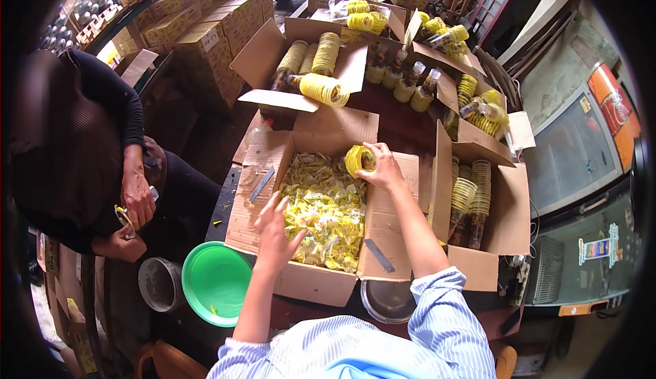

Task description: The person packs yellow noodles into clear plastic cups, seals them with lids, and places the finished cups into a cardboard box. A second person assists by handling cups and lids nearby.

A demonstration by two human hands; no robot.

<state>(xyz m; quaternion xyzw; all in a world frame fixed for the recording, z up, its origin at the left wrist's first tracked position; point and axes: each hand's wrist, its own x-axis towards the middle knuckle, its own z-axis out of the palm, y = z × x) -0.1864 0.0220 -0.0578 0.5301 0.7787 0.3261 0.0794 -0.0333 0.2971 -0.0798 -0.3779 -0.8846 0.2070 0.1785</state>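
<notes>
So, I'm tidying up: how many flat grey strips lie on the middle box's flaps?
2: one grey strip on the left flap, another grey strip on the right flap; the right forearm may hide more.

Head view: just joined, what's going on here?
The person's right hand grips a yellow round item over the right side of an open carton filled with crumpled yellow pieces. The left hand is open and empty over the carton's left side. At left, a co-worker's hands hold a small yellow-edged item, beyond a green basin.
</notes>
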